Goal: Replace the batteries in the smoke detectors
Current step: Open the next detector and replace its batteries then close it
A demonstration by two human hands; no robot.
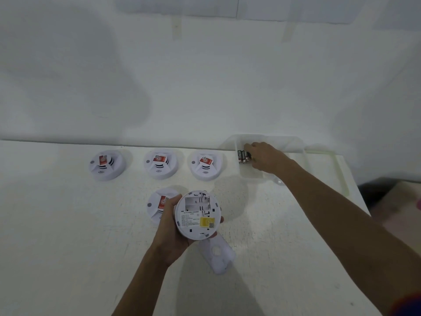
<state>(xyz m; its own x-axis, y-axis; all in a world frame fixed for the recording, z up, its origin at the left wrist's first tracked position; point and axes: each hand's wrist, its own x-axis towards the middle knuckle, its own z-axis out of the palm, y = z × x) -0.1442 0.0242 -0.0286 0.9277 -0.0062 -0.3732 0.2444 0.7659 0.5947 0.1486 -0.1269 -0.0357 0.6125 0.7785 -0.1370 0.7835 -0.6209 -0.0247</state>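
My left hand (169, 226) grips a white round smoke detector (197, 215), turned back side up, its battery bay showing no batteries. Its loose cover plate (217, 255) lies on the table just below. My right hand (262, 157) reaches into a clear plastic bin (250, 174) at the back right and pinches a few black batteries (243, 156). Three detectors with red stickers stand in a row at the back: left (107, 165), middle (160, 164), right (206, 165). Another detector (159, 205) sits partly behind my left hand.
The white table (68, 224) ends at a white wall behind the row. A clear lid or tray (339, 169) lies right of the bin, near the table's right edge. A dark floor area shows beyond that edge.
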